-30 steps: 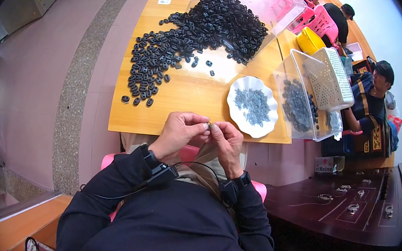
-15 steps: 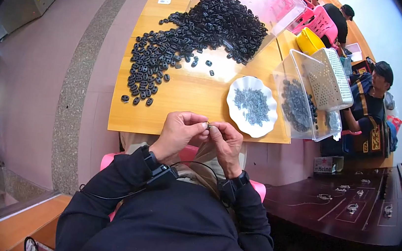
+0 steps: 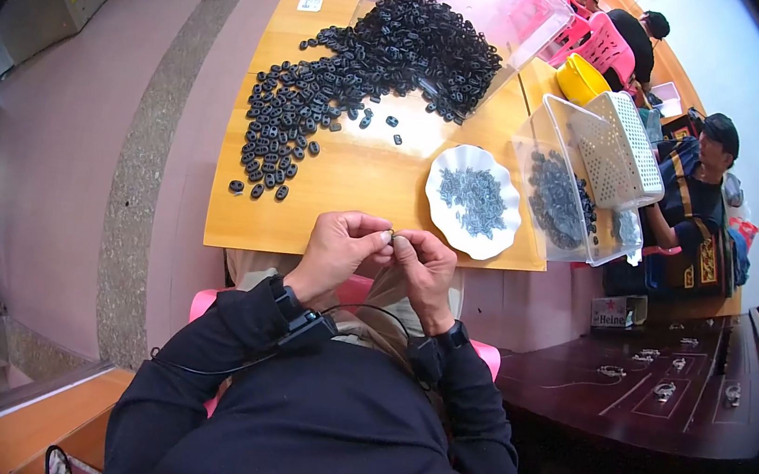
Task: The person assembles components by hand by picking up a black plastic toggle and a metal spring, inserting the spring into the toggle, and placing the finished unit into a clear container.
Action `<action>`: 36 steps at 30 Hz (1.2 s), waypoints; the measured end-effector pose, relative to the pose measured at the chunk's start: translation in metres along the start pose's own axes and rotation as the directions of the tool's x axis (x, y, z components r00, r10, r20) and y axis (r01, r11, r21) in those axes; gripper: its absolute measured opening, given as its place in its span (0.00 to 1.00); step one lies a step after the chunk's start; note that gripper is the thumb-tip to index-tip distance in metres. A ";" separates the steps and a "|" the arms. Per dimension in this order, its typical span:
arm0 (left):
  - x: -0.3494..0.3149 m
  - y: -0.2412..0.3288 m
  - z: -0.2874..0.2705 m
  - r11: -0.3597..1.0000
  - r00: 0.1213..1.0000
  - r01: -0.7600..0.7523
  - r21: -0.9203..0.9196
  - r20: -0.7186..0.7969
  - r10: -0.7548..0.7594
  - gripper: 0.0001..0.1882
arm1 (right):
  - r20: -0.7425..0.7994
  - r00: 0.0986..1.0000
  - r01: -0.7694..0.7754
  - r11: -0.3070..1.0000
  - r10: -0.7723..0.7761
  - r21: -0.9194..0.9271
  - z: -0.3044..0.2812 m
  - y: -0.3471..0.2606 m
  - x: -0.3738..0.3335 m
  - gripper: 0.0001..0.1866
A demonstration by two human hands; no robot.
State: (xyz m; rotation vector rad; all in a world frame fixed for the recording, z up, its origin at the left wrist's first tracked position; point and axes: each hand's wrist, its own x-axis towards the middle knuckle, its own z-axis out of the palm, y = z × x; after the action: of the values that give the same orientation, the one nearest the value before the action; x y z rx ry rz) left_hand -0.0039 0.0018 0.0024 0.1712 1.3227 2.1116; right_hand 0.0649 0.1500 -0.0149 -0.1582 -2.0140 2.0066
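Observation:
Close together at the table's near edge, my left hand (image 3: 341, 249) and my right hand (image 3: 428, 271) meet fingertip to fingertip. Both are closed in a pinch around something tiny and dark, mostly covered by the fingers, so its kind does not show. Beyond them, a large heap of black oval pieces with two holes (image 3: 428, 55) spreads toward the left of the table. Right of my right hand stands a white wavy-rimmed plate (image 3: 477, 247), holding many small clear pieces (image 3: 472, 201).
A large clear box (image 3: 495, 2) lies tipped behind the heap. On the right, a clear bin (image 3: 554, 201) holds dark pieces, beside a white perforated basket (image 3: 621, 157) and yellow basin (image 3: 582, 80). Another person (image 3: 704, 180) sits farther right. The wooden table (image 3: 358, 178) ends just before me.
My hands keep the same pinch at almost the same spot. The view has shifted very slightly; nothing on the table has visibly moved.

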 end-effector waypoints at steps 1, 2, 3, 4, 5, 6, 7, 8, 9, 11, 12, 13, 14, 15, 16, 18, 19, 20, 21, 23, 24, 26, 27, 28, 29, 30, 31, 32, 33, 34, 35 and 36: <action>-0.001 0.000 0.001 1.000 1.000 0.007 -0.020 0.000 -0.007 0.09 | -0.008 0.999 -0.052 0.994 0.053 0.099 -0.001 0.000 0.000 0.06; -0.001 0.000 0.002 1.000 1.000 0.005 -0.018 0.002 -0.005 0.09 | -0.009 0.999 -0.048 0.994 0.049 0.099 -0.002 0.001 0.000 0.06; -0.003 0.001 0.003 0.999 1.000 0.016 -0.031 -0.001 -0.016 0.09 | -0.006 0.999 -0.046 0.994 0.047 0.103 -0.003 0.002 0.000 0.06; -0.003 0.002 0.003 0.999 1.000 0.027 -0.044 -0.005 -0.028 0.09 | -0.002 0.999 -0.044 0.993 0.045 0.107 -0.003 0.002 0.001 0.07; -0.004 0.004 0.004 0.999 1.000 0.027 -0.044 -0.004 -0.027 0.09 | -0.003 0.999 -0.043 0.993 0.043 0.107 -0.004 0.002 0.001 0.07; -0.005 0.005 0.004 0.997 0.999 0.042 -0.063 -0.003 -0.042 0.09 | -0.001 0.999 -0.037 0.995 0.038 0.092 -0.004 0.002 0.001 0.07; -0.005 0.006 0.004 0.995 0.998 0.058 -0.083 -0.003 -0.058 0.10 | 0.001 0.999 -0.032 0.996 0.032 0.077 -0.004 0.002 0.001 0.07; -0.005 0.006 0.004 0.995 0.998 0.057 -0.084 -0.003 -0.058 0.10 | 0.002 0.999 -0.033 0.997 0.032 0.077 -0.004 0.001 0.001 0.07; -0.005 0.006 0.004 0.993 0.998 0.062 -0.098 -0.001 -0.062 0.10 | -0.003 0.999 -0.038 0.996 0.039 0.083 -0.004 0.000 0.000 0.07; -0.004 0.007 0.004 0.991 0.998 0.069 -0.112 0.002 -0.069 0.10 | -0.008 0.999 -0.046 0.995 0.047 0.088 -0.003 -0.002 0.000 0.07; -0.004 0.008 0.004 0.990 0.997 0.078 -0.120 0.000 -0.078 0.10 | 0.003 0.998 -0.056 0.991 0.056 0.119 -0.004 -0.003 0.000 0.07; -0.004 0.009 0.004 0.988 0.996 0.087 -0.128 -0.002 -0.088 0.09 | 0.014 0.998 -0.067 0.986 0.066 0.149 -0.004 -0.004 0.000 0.08; -0.004 0.008 0.003 0.988 0.996 0.087 -0.128 -0.003 -0.088 0.09 | 0.014 0.998 -0.068 0.986 0.067 0.150 -0.003 -0.007 0.000 0.08; -0.004 0.008 0.002 0.986 0.996 0.089 -0.140 0.001 -0.089 0.09 | 0.014 0.997 -0.074 0.985 0.073 0.156 -0.001 -0.010 0.000 0.07; -0.003 0.008 0.001 0.984 0.996 0.090 -0.152 0.005 -0.090 0.09 | 0.013 0.997 -0.081 0.983 0.080 0.163 0.000 -0.011 0.000 0.07; -0.003 0.008 0.002 0.983 0.996 0.090 -0.159 0.005 -0.091 0.09 | -0.001 0.998 -0.059 0.989 0.060 0.139 -0.002 -0.006 0.001 0.07; -0.003 0.009 0.002 0.982 0.996 0.090 -0.166 0.005 -0.090 0.09 | -0.014 0.999 -0.038 0.993 0.040 0.115 -0.002 -0.004 0.001 0.07; -0.003 0.008 0.002 0.982 0.996 0.090 -0.166 0.004 -0.091 0.09 | -0.013 0.999 -0.038 0.993 0.040 0.115 -0.002 -0.004 0.001 0.07; -0.003 0.008 0.001 0.982 0.996 0.089 -0.166 0.004 -0.090 0.09 | -0.016 0.999 -0.042 0.992 0.044 0.119 -0.001 -0.004 0.001 0.07; -0.003 0.008 0.001 0.982 0.996 0.089 -0.167 0.004 -0.090 0.10 | -0.019 0.999 -0.045 0.991 0.048 0.124 0.000 -0.004 0.001 0.07; -0.003 0.008 0.001 0.983 0.996 0.091 -0.159 0.011 -0.090 0.09 | -0.020 0.999 -0.048 0.992 0.051 0.117 0.000 -0.003 0.001 0.07; -0.003 0.009 0.001 0.984 0.996 0.093 -0.150 0.018 -0.091 0.09 | -0.021 0.998 -0.052 0.993 0.054 0.109 0.000 -0.004 0.001 0.07; -0.003 0.009 0.001 0.985 0.995 0.097 -0.144 0.015 -0.096 0.09 | -0.018 0.998 -0.053 0.992 0.056 0.117 0.000 -0.005 0.001 0.07; -0.003 0.009 0.001 0.985 0.995 0.101 -0.137 0.013 -0.101 0.09 | -0.016 0.998 -0.055 0.991 0.058 0.126 0.001 -0.006 0.000 0.07; -0.003 0.009 0.001 0.985 0.995 0.102 -0.137 0.013 -0.101 0.09 | -0.017 0.998 -0.055 0.991 0.058 0.126 0.000 -0.005 0.000 0.07; -0.003 0.009 0.001 0.985 0.995 0.101 -0.138 0.012 -0.100 0.08 | -0.019 0.998 -0.052 0.992 0.054 0.112 0.000 -0.004 0.000 0.07; -0.003 0.009 0.002 0.985 0.995 0.100 -0.139 0.010 -0.099 0.08 | -0.021 0.999 -0.048 0.994 0.050 0.099 -0.001 -0.003 0.000 0.07; -0.003 0.008 0.001 0.985 0.995 0.100 -0.138 0.010 -0.100 0.08 | -0.021 0.998 -0.048 0.994 0.051 0.099 -0.001 -0.004 0.000 0.07; -0.003 0.008 0.001 0.985 0.995 0.099 -0.139 0.011 -0.098 0.08 | -0.023 0.998 -0.048 0.993 0.051 0.108 0.000 -0.004 0.000 0.07; -0.003 0.008 0.001 0.986 0.995 0.097 -0.139 0.012 -0.096 0.08 | -0.026 0.998 -0.049 0.992 0.052 0.117 0.000 -0.004 0.000 0.07; -0.003 0.008 0.001 0.986 0.995 0.098 -0.139 0.012 -0.097 0.08 | -0.026 0.998 -0.049 0.992 0.052 0.117 0.000 -0.004 0.000 0.07; -0.003 0.008 0.001 0.985 0.995 0.096 -0.141 0.014 -0.095 0.08 | -0.024 0.998 -0.050 0.992 0.053 0.117 0.000 -0.004 0.000 0.07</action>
State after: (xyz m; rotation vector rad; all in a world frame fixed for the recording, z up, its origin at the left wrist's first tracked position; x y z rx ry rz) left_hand -0.0044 -0.0016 0.0103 0.0547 1.1492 2.1120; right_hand 0.0651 0.1504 -0.0108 -0.2135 -1.8891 2.1346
